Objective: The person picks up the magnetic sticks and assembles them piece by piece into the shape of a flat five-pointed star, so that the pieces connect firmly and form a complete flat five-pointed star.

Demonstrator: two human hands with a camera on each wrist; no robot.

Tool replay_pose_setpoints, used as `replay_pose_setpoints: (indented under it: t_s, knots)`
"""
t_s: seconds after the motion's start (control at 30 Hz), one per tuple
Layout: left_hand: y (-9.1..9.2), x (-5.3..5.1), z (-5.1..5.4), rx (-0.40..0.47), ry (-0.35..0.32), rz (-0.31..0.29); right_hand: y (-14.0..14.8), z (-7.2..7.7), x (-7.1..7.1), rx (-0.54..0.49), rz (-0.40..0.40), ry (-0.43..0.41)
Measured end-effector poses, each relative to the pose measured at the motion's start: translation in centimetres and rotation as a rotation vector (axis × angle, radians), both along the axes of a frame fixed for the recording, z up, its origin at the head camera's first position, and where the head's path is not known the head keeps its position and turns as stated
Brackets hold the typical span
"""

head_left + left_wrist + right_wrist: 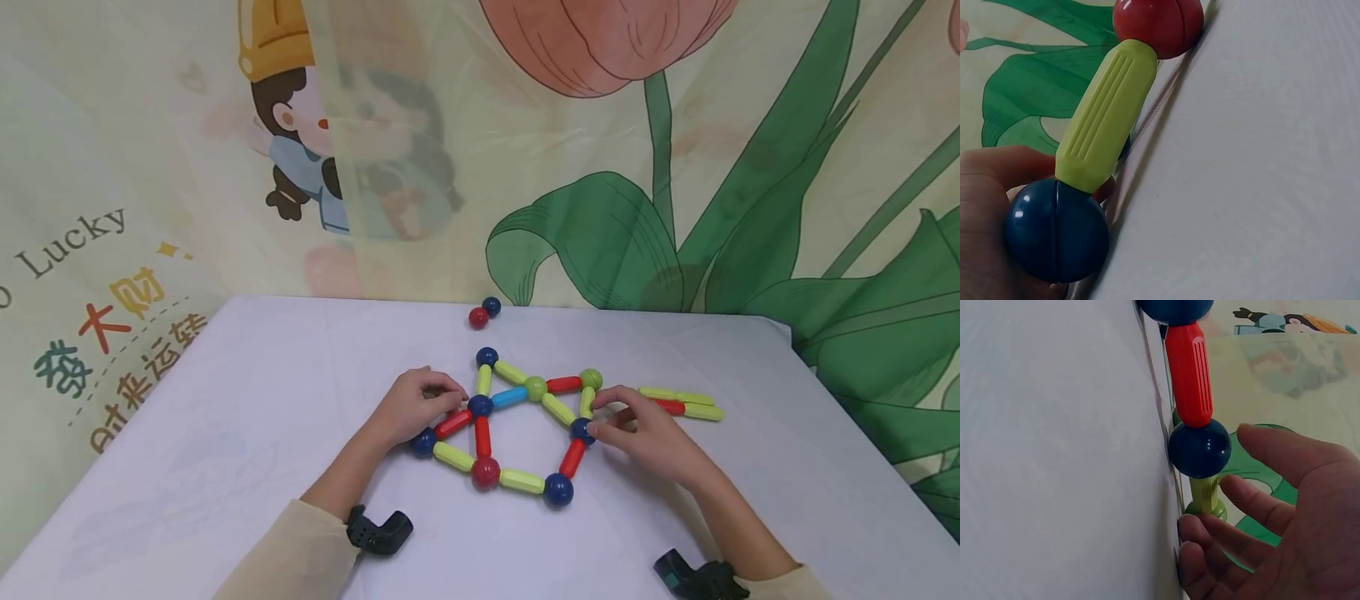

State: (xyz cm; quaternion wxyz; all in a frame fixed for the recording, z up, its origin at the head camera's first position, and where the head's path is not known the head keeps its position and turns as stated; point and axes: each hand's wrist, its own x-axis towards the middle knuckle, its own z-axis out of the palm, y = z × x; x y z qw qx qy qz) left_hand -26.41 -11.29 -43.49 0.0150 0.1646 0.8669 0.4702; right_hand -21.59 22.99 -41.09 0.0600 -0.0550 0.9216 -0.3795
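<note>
Lying flat on the white desk [225, 417], between left hand [420, 404] and right hand [648, 429]: a frame [558, 409] of glossy, smooth balls in dark blue, green and red, joined by short, grooved rods in yellow-green and red, plus a single light-blue rod [510, 397]. At its core, a five-sided ring, with a triangle built onto each of three sides. Long axis running across the desk, from the leftmost blue ball [423, 442] up slightly toward the far-right green ball [591, 379]. Pointing toward the far edge at upper left, a corner topped by a blue ball [487, 357]; nearest the person, a red ball [485, 473] and another blue ball [558, 490], with a yellow-green rod [522, 481] lying nearly sideways between. Left fingers bent close about the red rod [453, 424] at the left triangle; cannot tell whether gripping. Right hand released, fingers loose, thumb just beside the right-hand blue ball [582, 430]. Beyond the frame, near the far edge, a loose red ball [477, 317] and loose blue ball [491, 307]; past the right hand, spare rods [693, 404] lying roughly sideways.
</note>
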Motion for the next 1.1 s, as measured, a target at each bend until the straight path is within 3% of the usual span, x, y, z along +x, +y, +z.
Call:
replay_pose_setpoints:
  t_s: [0.1, 0.27, 0.47, 0.53, 0.7, 0.9, 1.1]
  knots:
    - [0.1, 0.0, 0.0, 0.004, -0.029, 0.005, -0.3, 0.1, 0.1, 0.003, 0.034, 0.003]
    - [0.2, 0.0, 0.1, -0.014, -0.075, -0.009, -0.7, -0.1, -0.2, 0.016, -0.02, 0.007]
    - [0.2, -0.3, 0.1, -0.057, -0.008, -0.106, -1.1, -0.2, -0.5, 0.031, -0.076, 0.022]
    - [0.2, -0.3, 0.0, -0.049, 0.01, -0.077, -1.1, -0.3, -0.5, 0.034, -0.083, 0.027]
    - [0.2, -0.1, 0.1, -0.006, 0.05, 0.058, -1.2, -0.4, -0.5, 0.037, -0.087, 0.037]
    - [0.4, -0.2, 0.0, -0.071, 0.037, 0.021, -1.1, -0.5, -0.7, 0.008, -0.053, 0.046]
    - [0.5, -0.3, -0.3, -0.085, 0.074, 0.092, -0.9, -0.5, -0.6, -0.065, 0.02, 0.017]
